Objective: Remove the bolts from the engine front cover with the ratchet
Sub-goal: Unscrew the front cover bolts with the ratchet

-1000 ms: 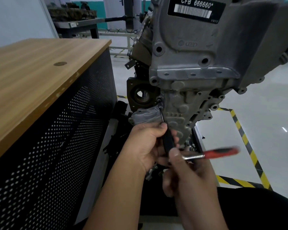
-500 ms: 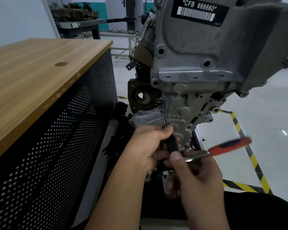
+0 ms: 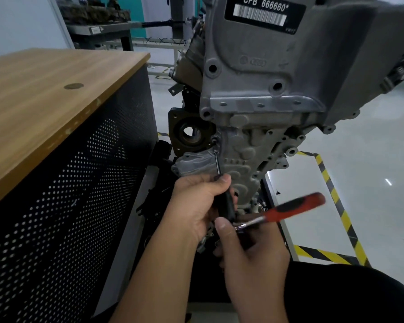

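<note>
Bolts are still being worked on, it seems. The left hand [image 3: 196,203] grips the black extension bar [image 3: 222,183], whose tip sits just below a bolt [image 3: 214,141] on the left edge of the engine front cover [image 3: 247,155]. The right hand [image 3: 250,250] holds the red-handled ratchet [image 3: 287,209] near its head. Many holes on the cover look empty, so some bolts may be out. I cannot tell how many stay in.

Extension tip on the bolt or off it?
Off. The extension's tip sits just below the bolt on the front cover, with a small gap between them. Left hand grips the extension.
</note>
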Available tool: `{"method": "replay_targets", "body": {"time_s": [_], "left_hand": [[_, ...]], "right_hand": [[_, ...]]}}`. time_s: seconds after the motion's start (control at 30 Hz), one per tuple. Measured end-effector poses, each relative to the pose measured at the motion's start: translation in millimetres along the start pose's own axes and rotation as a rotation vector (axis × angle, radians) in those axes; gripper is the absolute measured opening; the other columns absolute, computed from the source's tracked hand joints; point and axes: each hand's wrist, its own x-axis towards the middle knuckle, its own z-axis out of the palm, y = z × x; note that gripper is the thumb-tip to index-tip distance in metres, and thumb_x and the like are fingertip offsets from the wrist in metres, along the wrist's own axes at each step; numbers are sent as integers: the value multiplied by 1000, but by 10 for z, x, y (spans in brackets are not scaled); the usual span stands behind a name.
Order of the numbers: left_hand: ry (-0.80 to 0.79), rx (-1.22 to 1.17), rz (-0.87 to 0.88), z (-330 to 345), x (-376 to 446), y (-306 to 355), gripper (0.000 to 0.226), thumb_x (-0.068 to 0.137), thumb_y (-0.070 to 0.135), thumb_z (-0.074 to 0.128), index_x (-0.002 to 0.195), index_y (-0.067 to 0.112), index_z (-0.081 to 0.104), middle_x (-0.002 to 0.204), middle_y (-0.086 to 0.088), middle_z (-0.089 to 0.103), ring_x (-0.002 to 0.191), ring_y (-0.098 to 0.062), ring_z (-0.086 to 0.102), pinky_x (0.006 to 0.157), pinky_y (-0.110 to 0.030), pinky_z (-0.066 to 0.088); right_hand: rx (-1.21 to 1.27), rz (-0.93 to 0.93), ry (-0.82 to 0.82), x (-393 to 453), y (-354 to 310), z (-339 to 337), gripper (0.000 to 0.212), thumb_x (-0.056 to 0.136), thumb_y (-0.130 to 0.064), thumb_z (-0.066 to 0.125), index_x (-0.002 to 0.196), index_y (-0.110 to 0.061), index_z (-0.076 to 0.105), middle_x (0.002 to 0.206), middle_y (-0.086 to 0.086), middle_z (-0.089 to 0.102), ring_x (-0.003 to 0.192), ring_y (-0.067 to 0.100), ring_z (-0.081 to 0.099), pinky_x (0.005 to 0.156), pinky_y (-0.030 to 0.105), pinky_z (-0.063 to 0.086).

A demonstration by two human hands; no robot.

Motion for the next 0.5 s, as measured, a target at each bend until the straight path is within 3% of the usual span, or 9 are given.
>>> {"method": "replay_targets", "body": {"time_s": [0.03, 0.07, 0.13, 0.2, 0.23, 0.27, 0.37, 0.5], "left_hand": [[-5, 1, -1, -1, 0, -3, 16, 88, 1, 73, 72, 3, 75, 66, -16, 66, 55, -25, 65, 54, -35, 59], [-11, 8, -4, -3, 6, 4, 21, 88, 2, 73, 67, 6, 76, 64, -15, 65, 53, -24, 64, 52, -34, 59], [-18, 21, -8, -16, 7, 41, 19, 87, 4, 74, 68, 7, 76, 63, -14, 65, 50, -23, 64, 49, -33, 57], [-40, 24, -13, -33, -6, 80, 10, 90, 4, 72, 80, 2, 72, 68, -14, 67, 55, -25, 68, 49, -34, 57], [-67, 21, -22, -41, -9, 93, 9, 93, 3, 68, 84, 0, 70, 71, -15, 68, 60, -27, 70, 51, -35, 59], [-98, 14, -33, -45, -17, 104, 12, 95, 1, 63, 85, 0, 69, 74, -16, 69, 63, -28, 71, 53, -36, 60], [-119, -21, -42, -46, -29, 137, 24, 97, 0, 59, 77, 0, 72, 75, -16, 71, 65, -28, 73, 53, -35, 60], [-103, -62, -50, -17, -46, 151, 13, 97, 2, 60, 86, -2, 67, 73, -14, 72, 63, -25, 74, 51, -33, 59]], "right_hand": [[-101, -79, 29, 0, 45, 6, 25, 81, -17, 84, 98, -22, 67, 74, -1, 74, 54, 15, 70, 49, 26, 53], [-50, -44, 9, -15, 36, 0, 24, 81, -17, 84, 98, -21, 67, 74, 0, 74, 53, 16, 69, 47, 27, 52], [468, 288, -113, -12, -86, -3, 23, 80, -13, 81, 98, -8, 68, 73, 9, 71, 44, 18, 61, 38, 25, 46], [1072, 654, -242, -7, -160, -5, 35, 68, -10, 82, 100, 2, 74, 84, 22, 69, 40, 10, 54, 34, 19, 43], [1229, 755, -230, 3, -171, -21, 43, 61, -7, 86, 101, 4, 75, 89, 26, 68, 40, 8, 53, 34, 17, 43], [1274, 763, -231, 4, -178, -30, 48, 59, -7, 87, 104, 5, 75, 91, 28, 68, 40, 8, 54, 34, 17, 44], [1070, 520, -254, -36, -134, 14, 38, 80, -20, 69, 109, 4, 70, 88, 26, 70, 47, 11, 60, 41, 20, 50], [981, 264, -246, -75, 13, 81, 35, 87, -12, 61, 117, 6, 54, 98, 33, 70, 59, 23, 69, 53, 30, 59]]}}
